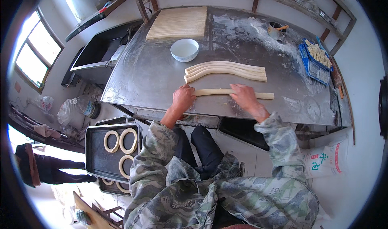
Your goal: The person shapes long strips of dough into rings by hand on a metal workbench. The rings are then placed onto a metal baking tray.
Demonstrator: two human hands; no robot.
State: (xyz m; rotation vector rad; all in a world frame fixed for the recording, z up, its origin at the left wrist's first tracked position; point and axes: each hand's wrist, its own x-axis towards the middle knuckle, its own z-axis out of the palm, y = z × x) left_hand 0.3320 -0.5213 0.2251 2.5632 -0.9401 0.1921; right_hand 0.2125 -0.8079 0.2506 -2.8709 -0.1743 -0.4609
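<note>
One pale dough strip [213, 92] lies crosswise near the front edge of the metal table. My left hand [183, 98] is closed round its left end, fingers curled. Farther right, my right hand [244, 97] grips the same strip from above, slightly blurred; the strip's right end [265, 95] sticks out past it. Just beyond lie several dough strips [226, 70] side by side, bending a little. At the back left, a large ridged slab of dough strips [178, 23] is set in close rows. A white bowl [184, 50] with pale liquid stands between.
Flour dusts the back right of the table [153, 79], round a metal cup [276, 30]. A blue package [316, 63] holding dough pieces and a rolling pin [336, 79] lie at the right edge. Dough rings lie on black trays [97, 156] at lower left; a person [48, 164] stands beyond.
</note>
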